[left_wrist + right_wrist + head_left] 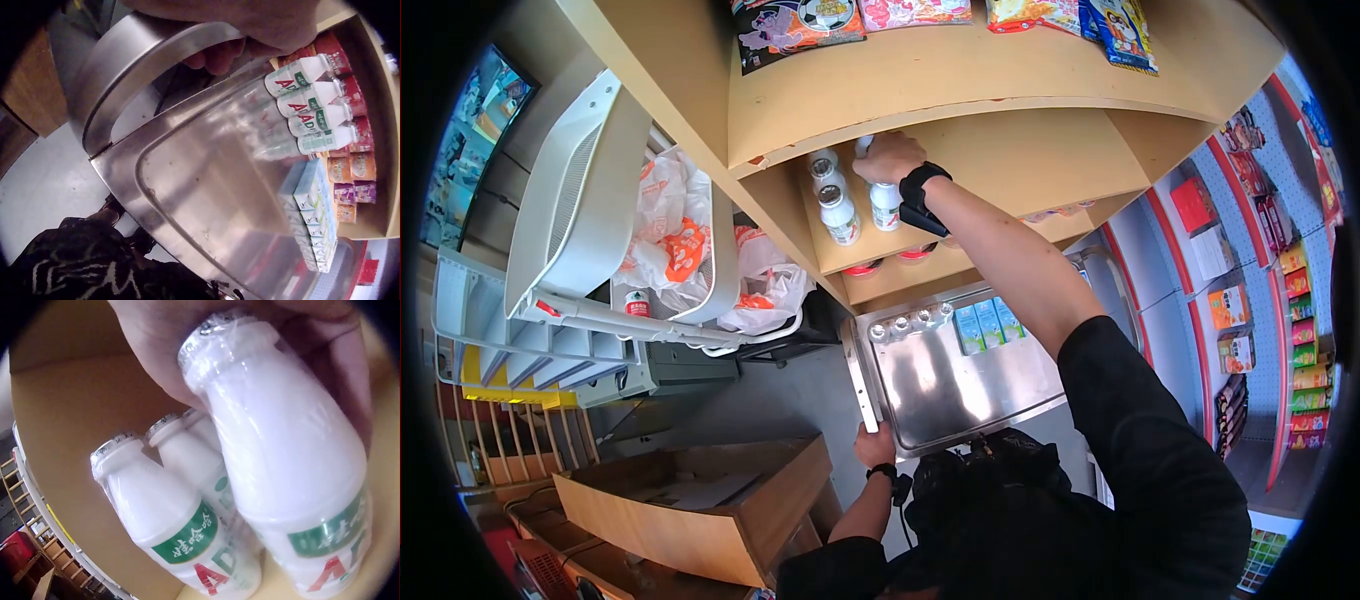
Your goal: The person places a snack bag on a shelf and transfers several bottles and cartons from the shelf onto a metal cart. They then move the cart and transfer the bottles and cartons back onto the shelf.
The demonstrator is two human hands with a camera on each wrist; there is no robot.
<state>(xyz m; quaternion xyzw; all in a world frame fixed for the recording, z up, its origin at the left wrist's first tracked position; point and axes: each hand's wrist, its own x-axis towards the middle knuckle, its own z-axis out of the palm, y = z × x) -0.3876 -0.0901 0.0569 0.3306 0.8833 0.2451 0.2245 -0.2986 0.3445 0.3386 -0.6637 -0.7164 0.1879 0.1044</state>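
Observation:
In the head view my right hand is on the shelf among white bottles, over a bottle at the right of the group. The right wrist view shows that hand curled round the near white bottle, which has a foil cap and green label. Another bottle stands to its left, with more behind. My left hand grips the metal cart's handle; in the left wrist view its fingers wrap the handle.
On the metal cart stand several white bottles and blue-white cartons. Snack bags lie on the upper shelf, cups below. White baskets with plastic bags hang left; a wooden box is lower left, stocked racks right.

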